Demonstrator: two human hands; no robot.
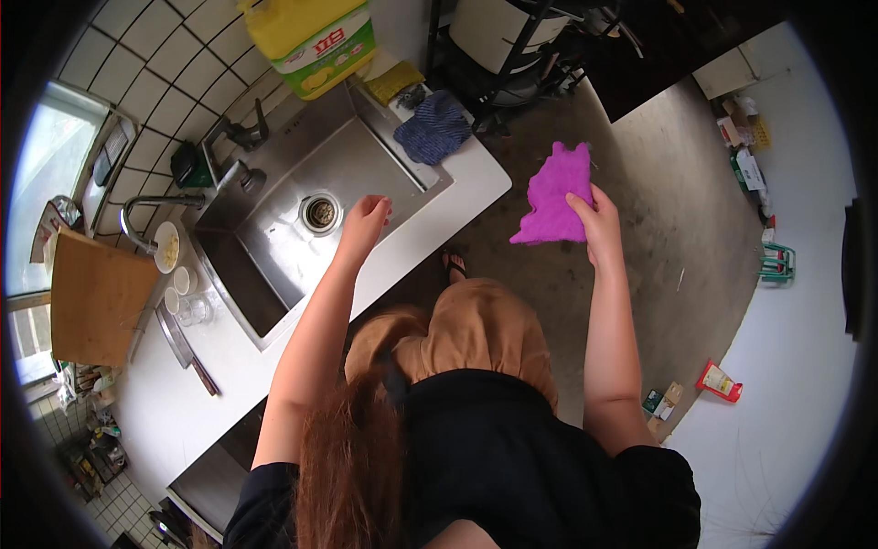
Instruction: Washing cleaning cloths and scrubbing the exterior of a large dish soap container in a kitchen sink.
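Note:
My right hand pinches a purple cloth between thumb and fingers, over the floor to the right of the counter. Above the near edge of the stainless steel sink is my left hand, its fingers curled inward; whether anything small lies inside them cannot be seen. The sink drain lies just left of that hand. A blue knitted cloth rests on the sink's far right corner, beside a yellow-green cloth.
On the white counter lie a cleaver, cups and a bowl. A large yellow detergent jug stands behind the sink. A wooden board leans at the left; a dark rack stands beyond the counter's end.

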